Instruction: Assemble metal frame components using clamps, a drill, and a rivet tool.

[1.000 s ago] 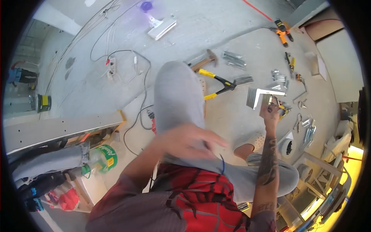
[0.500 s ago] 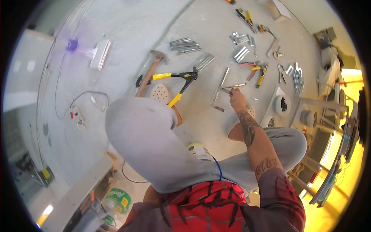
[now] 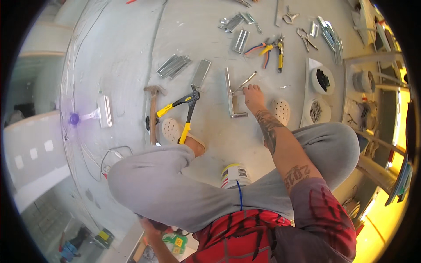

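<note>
Silvery metal forms a shiny, angular bracket (image 3: pixel 229 92).

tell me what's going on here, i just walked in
A person is bent over the floor, the right grip at an angled metal piece lying between the feet; whether it is closed on the metal is hard to tell. The left grip is down beside the left thigh, partly hidden, near a green-labelled bottle. A hammer and a yellow-and-black tool lie by the left foot, with pliers farther ahead.
</note>
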`<state>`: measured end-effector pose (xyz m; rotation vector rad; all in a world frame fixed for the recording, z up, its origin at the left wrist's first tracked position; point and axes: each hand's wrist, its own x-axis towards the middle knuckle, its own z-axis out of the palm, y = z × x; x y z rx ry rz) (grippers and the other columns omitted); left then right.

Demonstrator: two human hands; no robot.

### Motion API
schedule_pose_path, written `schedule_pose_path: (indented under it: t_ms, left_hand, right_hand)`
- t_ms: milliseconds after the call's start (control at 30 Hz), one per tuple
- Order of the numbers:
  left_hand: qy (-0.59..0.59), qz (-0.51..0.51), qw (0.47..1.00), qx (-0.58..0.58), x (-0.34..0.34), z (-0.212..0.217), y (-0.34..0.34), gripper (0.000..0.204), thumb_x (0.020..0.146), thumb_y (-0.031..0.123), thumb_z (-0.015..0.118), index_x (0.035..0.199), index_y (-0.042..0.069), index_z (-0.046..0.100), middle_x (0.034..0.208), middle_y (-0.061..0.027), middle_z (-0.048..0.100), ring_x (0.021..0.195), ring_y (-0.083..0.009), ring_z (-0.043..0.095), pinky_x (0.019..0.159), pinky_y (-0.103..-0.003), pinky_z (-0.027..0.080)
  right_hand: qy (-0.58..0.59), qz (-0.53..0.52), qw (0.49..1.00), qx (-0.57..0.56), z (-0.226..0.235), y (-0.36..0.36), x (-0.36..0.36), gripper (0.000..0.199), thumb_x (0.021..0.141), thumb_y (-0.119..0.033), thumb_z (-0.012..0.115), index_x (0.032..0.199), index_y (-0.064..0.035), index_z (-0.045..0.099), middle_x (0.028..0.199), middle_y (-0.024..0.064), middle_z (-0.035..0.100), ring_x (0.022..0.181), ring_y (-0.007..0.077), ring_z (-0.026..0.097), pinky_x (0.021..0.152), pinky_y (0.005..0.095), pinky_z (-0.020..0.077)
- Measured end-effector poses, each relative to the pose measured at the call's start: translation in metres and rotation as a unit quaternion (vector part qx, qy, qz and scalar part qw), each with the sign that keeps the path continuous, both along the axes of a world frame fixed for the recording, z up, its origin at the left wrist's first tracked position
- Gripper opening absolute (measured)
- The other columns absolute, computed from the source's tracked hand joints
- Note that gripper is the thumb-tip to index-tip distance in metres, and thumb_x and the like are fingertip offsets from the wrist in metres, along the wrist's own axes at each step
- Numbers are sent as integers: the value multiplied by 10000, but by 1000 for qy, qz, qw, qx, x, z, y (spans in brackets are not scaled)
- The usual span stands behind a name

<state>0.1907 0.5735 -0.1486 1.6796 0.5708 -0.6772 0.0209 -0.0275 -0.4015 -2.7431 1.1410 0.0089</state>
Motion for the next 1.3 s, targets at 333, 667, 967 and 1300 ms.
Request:
schedule_pose_path:
  t_ms: [333,667,967,1300]
  left_hand:
    - [-262,-467,817,214,152,210,-240,591,753,239,731,1231,-24,505,956,-138,645,760,-172,613,698,-309,505]
    - [-162,-723,671,36,80,40,-458,699,713,31,656,1383,14,456,1164,-82,623,1087,-149,567,970,-300,426]
    - [-107,-724,682,14,50,-19,-488,654,727,75,668,1352,25,484,1161,-100,623,1065,-158,585,949,-296,437]
    - [-103,-727,678,35,53,-28,-490,652,735,86,675,1355,33,482,1162,-100,624,1055,-166,594,946,-299,444]
  right_hand:
    - [-122,1,992,41,-13,1,-1,214,822,-99,569,1006,-122,676,927,72,650,964,254,610,927,410,448]
    - [-62,1,998,30,-16,-1,-1,204,807,-109,596,988,-149,680,879,48,673,922,218,639,827,387,482]
    - [-63,1,998,27,-25,1,0,176,769,-104,629,931,-151,677,856,46,658,897,230,627,802,377,476]
    - [-25,4,999,32,-27,2,0,235,763,-110,640,994,-150,651,884,45,649,908,233,614,830,379,462]
